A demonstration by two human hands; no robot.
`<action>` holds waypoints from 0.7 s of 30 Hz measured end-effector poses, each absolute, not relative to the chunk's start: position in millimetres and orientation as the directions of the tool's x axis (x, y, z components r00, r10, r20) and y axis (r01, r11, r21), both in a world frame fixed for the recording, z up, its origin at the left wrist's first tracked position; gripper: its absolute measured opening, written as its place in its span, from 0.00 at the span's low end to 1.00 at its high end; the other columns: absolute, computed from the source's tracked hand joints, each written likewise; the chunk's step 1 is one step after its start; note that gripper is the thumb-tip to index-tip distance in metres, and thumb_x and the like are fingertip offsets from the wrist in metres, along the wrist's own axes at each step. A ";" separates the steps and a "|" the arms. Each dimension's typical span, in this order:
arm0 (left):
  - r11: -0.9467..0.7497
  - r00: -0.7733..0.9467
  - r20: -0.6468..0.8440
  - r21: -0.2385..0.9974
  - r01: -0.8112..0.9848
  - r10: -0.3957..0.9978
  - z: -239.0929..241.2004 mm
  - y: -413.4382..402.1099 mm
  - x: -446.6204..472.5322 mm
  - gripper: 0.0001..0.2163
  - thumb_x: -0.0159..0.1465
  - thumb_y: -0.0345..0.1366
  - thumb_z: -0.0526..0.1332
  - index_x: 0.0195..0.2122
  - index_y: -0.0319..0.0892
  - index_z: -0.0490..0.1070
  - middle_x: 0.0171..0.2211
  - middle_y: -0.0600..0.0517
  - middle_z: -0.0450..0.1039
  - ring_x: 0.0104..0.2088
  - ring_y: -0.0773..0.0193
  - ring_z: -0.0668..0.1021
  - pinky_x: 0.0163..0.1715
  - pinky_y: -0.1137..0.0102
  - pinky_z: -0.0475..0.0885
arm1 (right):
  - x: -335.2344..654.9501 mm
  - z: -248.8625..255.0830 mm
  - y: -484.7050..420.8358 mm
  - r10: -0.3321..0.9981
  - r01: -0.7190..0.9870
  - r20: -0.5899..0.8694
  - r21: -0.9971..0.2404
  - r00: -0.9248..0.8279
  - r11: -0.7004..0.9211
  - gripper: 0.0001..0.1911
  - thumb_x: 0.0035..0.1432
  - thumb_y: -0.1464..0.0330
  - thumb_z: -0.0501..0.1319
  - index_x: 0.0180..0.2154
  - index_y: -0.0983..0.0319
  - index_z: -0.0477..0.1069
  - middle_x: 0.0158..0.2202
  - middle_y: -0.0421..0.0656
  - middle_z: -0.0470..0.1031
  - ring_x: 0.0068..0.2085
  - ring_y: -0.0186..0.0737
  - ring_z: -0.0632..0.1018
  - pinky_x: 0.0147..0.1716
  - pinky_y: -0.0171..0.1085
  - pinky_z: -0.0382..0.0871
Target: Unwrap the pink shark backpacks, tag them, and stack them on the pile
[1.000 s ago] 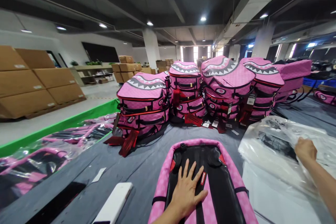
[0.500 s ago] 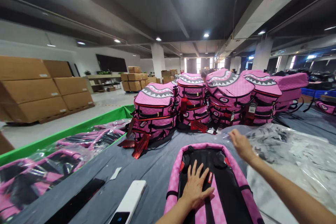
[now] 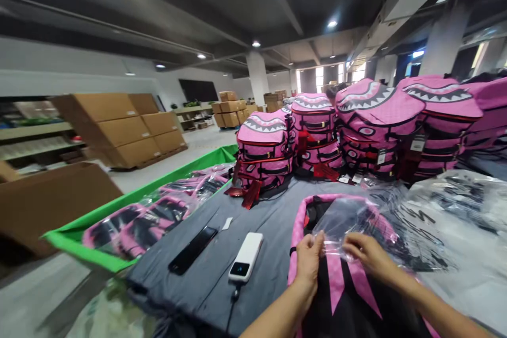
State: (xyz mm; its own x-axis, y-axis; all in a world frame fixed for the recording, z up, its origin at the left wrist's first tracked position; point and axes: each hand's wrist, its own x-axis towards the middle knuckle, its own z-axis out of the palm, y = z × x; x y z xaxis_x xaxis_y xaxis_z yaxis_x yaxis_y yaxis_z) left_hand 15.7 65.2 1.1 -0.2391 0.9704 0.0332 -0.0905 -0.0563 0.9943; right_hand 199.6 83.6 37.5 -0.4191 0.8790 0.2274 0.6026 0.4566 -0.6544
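Note:
A pink and black backpack point(image 3: 335, 288) lies with its strap side up on the grey-covered table in front of me. Over its upper part stretches a clear plastic bag point(image 3: 344, 216). My left hand point(image 3: 309, 256) pinches the near edge of this bag, above the backpack's left half. A short way to the right, my right hand point(image 3: 366, 253) grips the same edge with curled fingers. Part of the backpack shows through the film, and my forearms cover some of its lower part.
Pink shark-mouth backpacks point(image 3: 265, 142) stand stacked along the table's back. More plastic bags point(image 3: 467, 222) lie at right. A white power bank point(image 3: 246, 256) with a cable and a black phone point(image 3: 193, 249) rest at left. Beyond the edge, a green-sided bin point(image 3: 91, 260) holds bagged backpacks.
My left hand has lifted off the backpack's panel and taken the plastic bag's edge. My right hand has brought the bag leftward over the backpack. The view has turned left.

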 end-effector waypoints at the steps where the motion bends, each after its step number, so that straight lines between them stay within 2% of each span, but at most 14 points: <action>1: -0.090 -0.211 0.093 0.996 0.024 0.973 0.5 66.5 14.5 0.32 0.53 0.71 0.60 0.18 0.45 0.55 0.17 0.59 0.54 0.21 0.69 0.61 0.26 0.71 0.61 | 203.7 39.1 89.2 0.892 0.606 0.239 -0.664 -0.384 0.439 0.23 0.64 0.49 0.47 0.25 0.57 0.61 0.23 0.39 0.68 0.27 0.38 0.71 0.28 0.36 0.64; 2: -0.112 -0.175 0.131 0.987 0.114 0.976 0.9 68.5 13.1 0.32 0.53 0.70 0.60 0.17 0.45 0.52 0.17 0.60 0.51 0.21 0.69 0.59 0.25 0.71 0.59 | 206.3 41.2 95.4 0.904 0.613 0.258 -0.668 -0.341 0.422 0.23 0.64 0.48 0.45 0.26 0.57 0.59 0.23 0.39 0.67 0.26 0.39 0.70 0.28 0.37 0.64; 4: -0.129 -0.127 0.161 0.966 0.226 0.979 5.2 72.4 9.8 0.31 0.51 0.62 0.69 0.15 0.45 0.52 0.16 0.60 0.50 0.21 0.69 0.59 0.28 0.70 0.59 | 207.1 47.3 106.6 0.915 0.628 0.303 -0.666 -0.266 0.403 0.24 0.63 0.45 0.42 0.26 0.56 0.55 0.22 0.39 0.65 0.26 0.40 0.69 0.28 0.38 0.63; 6: -0.193 -0.124 0.259 0.900 0.392 0.958 13.7 74.4 7.7 0.23 0.51 0.48 0.74 0.18 0.42 0.63 0.19 0.58 0.61 0.25 0.65 0.67 0.34 0.68 0.63 | 203.8 55.1 111.4 0.911 0.636 0.342 -0.656 -0.229 0.406 0.25 0.63 0.44 0.41 0.26 0.55 0.53 0.22 0.39 0.65 0.26 0.40 0.69 0.28 0.39 0.62; 8: -0.292 -0.080 0.425 0.734 0.613 0.902 24.6 76.4 9.1 0.09 0.57 0.37 0.72 0.36 0.42 0.74 0.33 0.52 0.73 0.37 0.58 0.74 0.44 0.64 0.66 | 199.7 62.0 108.1 0.907 0.636 0.350 -0.650 -0.236 0.416 0.26 0.63 0.43 0.43 0.26 0.56 0.55 0.21 0.38 0.65 0.24 0.40 0.69 0.28 0.38 0.61; 9: -0.333 -0.026 0.486 0.636 0.696 0.874 30.2 78.3 10.8 0.12 0.60 0.33 0.69 0.45 0.44 0.74 0.40 0.50 0.74 0.42 0.56 0.75 0.48 0.62 0.66 | 198.8 64.3 104.0 0.903 0.646 0.345 -0.635 -0.255 0.425 0.25 0.62 0.44 0.46 0.27 0.56 0.57 0.21 0.37 0.65 0.24 0.39 0.69 0.27 0.38 0.60; 10: -0.367 0.035 0.515 0.561 0.742 0.856 35.7 81.2 12.8 0.16 0.62 0.30 0.66 0.51 0.46 0.72 0.43 0.49 0.74 0.44 0.56 0.75 0.49 0.61 0.66 | 199.5 65.4 99.1 0.896 0.667 0.343 -0.600 -0.283 0.441 0.22 0.61 0.45 0.50 0.29 0.56 0.60 0.20 0.36 0.66 0.23 0.39 0.70 0.26 0.37 0.59; 11: -0.391 0.083 0.514 0.526 0.755 0.853 41.1 84.9 14.5 0.16 0.63 0.28 0.63 0.51 0.47 0.73 0.42 0.49 0.75 0.43 0.56 0.76 0.49 0.61 0.68 | 202.2 65.3 93.7 0.884 0.702 0.347 -0.542 -0.313 0.462 0.19 0.60 0.48 0.54 0.32 0.56 0.63 0.21 0.36 0.67 0.23 0.39 0.71 0.25 0.36 0.58; 13: -0.420 0.129 0.502 0.525 0.740 0.855 51.3 93.4 15.6 0.11 0.63 0.26 0.60 0.43 0.47 0.76 0.35 0.50 0.75 0.38 0.56 0.76 0.45 0.62 0.69 | 214.5 62.2 82.8 0.851 0.797 0.386 -0.350 -0.356 0.492 0.10 0.58 0.59 0.58 0.39 0.57 0.66 0.26 0.38 0.72 0.24 0.40 0.73 0.23 0.35 0.55; 14: -0.430 0.127 0.511 0.536 0.727 0.850 55.9 96.8 14.7 0.10 0.63 0.25 0.58 0.39 0.46 0.76 0.34 0.50 0.75 0.37 0.56 0.76 0.44 0.62 0.70 | 223.9 59.6 77.3 0.834 0.843 0.418 -0.237 -0.359 0.482 0.08 0.58 0.64 0.57 0.40 0.56 0.67 0.29 0.40 0.75 0.25 0.40 0.75 0.21 0.35 0.53; 16: -0.455 0.098 0.563 0.541 0.707 0.821 62.9 99.9 11.4 0.12 0.64 0.25 0.54 0.38 0.45 0.76 0.37 0.46 0.76 0.41 0.54 0.76 0.47 0.60 0.70 | 246.3 53.8 65.8 0.807 0.911 0.493 -0.068 -0.325 0.408 0.09 0.60 0.71 0.52 0.39 0.56 0.69 0.34 0.43 0.76 0.26 0.39 0.76 0.19 0.35 0.51; 18: -0.500 0.043 0.639 0.558 0.662 0.768 64.0 97.2 8.5 0.14 0.66 0.27 0.52 0.41 0.45 0.76 0.39 0.44 0.76 0.44 0.51 0.75 0.51 0.57 0.68 | 269.5 47.9 53.1 0.777 0.947 0.571 -0.001 -0.264 0.323 0.13 0.64 0.70 0.48 0.36 0.56 0.70 0.33 0.44 0.76 0.28 0.40 0.77 0.18 0.35 0.54; 21: -0.553 -0.033 0.682 0.619 0.558 0.731 51.0 87.2 7.8 0.12 0.66 0.31 0.53 0.38 0.46 0.77 0.36 0.45 0.76 0.41 0.51 0.76 0.47 0.58 0.70 | 301.7 35.1 35.2 0.718 0.975 0.675 0.008 -0.170 0.224 0.15 0.67 0.66 0.46 0.38 0.56 0.71 0.32 0.45 0.75 0.31 0.44 0.79 0.21 0.38 0.65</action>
State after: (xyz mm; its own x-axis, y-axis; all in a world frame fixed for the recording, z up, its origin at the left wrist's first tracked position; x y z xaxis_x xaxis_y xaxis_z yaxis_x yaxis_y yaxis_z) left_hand 7.8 87.2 51.0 -0.0328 0.7306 0.6820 0.5577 -0.5528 0.6191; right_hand 301.7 35.2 35.1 -0.1705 0.7178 0.6751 0.9747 0.2235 0.0084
